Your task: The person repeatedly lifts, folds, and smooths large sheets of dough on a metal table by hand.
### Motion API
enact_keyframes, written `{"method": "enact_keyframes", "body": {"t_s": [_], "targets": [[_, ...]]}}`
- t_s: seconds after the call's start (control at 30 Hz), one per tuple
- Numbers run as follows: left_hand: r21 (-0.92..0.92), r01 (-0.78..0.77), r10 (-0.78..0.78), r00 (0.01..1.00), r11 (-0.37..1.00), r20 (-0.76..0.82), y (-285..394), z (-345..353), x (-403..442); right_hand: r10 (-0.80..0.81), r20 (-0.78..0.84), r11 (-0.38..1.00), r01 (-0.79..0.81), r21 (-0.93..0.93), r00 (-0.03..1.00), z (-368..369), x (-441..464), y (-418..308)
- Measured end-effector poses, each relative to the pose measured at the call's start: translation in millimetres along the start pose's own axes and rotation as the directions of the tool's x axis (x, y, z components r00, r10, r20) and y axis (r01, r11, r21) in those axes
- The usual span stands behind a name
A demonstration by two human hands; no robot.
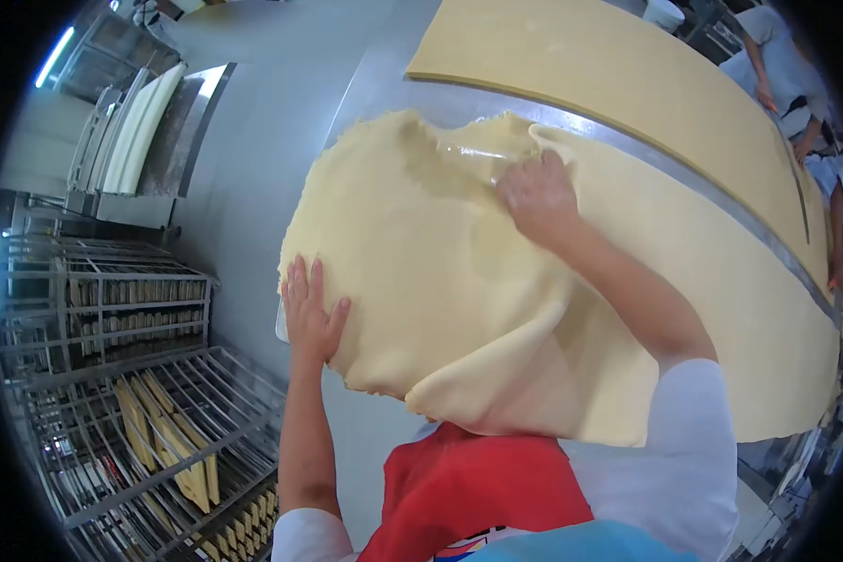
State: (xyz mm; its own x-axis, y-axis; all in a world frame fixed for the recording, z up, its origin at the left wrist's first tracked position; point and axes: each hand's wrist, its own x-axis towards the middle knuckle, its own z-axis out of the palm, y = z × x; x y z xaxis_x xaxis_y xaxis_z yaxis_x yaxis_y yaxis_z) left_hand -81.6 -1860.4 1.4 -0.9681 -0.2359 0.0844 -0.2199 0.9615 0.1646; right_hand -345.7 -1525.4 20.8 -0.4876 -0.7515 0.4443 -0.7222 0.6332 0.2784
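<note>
Dough (pixel 412 244) on table (pixel 384 89), nr side: soft, pale-yellow, matte sheet w/ ragged rim, a thick fold & creases by the red apron (pixel 477 478). L hand (pixel 314 314) flat on dough's edge, fingers out straight, gripping nothing. R hand (pixel 538 197) curled to a fist on dough by a shiny streak (pixel 473 152); can't tell what's in its grip. Slab (pixel 580 56), table's far side: flat, straight-cut. L of table: metal-bar rack (pixel 126 491) w/ flat yellowish pcs (pixel 183 459). Beyond table: white bucket (pixel 663 15), contents unclear.
</note>
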Motion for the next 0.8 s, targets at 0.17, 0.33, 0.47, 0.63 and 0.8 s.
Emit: {"method": "enact_keyframes", "body": {"t_s": [0.17, 0.33, 0.47, 0.63, 0.8], "targets": [[-0.050, -0.035, 0.034, 0.999, 0.998, -0.013, -0.1, -1.0, 0.1, -0.022, -0.195, 0.975, 0.064, 0.212, 0.981, -15.2, -13.4, 1.2], [-0.015, -0.061, 0.061, 0.998, 0.998, -0.020, -0.3, -0.9, -0.6, 0.065, 0.005, 0.977, -0.065, 0.203, 0.998, 5.8, 5.0, 21.5], [0.034, 0.009, -0.008, 1.000, 0.999, -0.008, 4.7, 0.2, -6.6, 0.369, 0.286, 0.923, -0.386, 0.002, 0.884, 41.5, 55.5, 81.4], [-0.179, 0.156, -0.195, 0.953, 0.971, -0.230, 5.5, 6.2, -71.3, 0.540, 0.299, 0.761, -0.608, 0.227, 0.787, 83.6, 39.6, 130.3], [-0.459, 0.550, -0.650, 0.755, 0.698, -0.085, 11.2, 27.7, -207.3, 0.726, 0.260, 0.555, -0.766, 0.325, 0.637, 69.4, -42.5, 144.9]]}}
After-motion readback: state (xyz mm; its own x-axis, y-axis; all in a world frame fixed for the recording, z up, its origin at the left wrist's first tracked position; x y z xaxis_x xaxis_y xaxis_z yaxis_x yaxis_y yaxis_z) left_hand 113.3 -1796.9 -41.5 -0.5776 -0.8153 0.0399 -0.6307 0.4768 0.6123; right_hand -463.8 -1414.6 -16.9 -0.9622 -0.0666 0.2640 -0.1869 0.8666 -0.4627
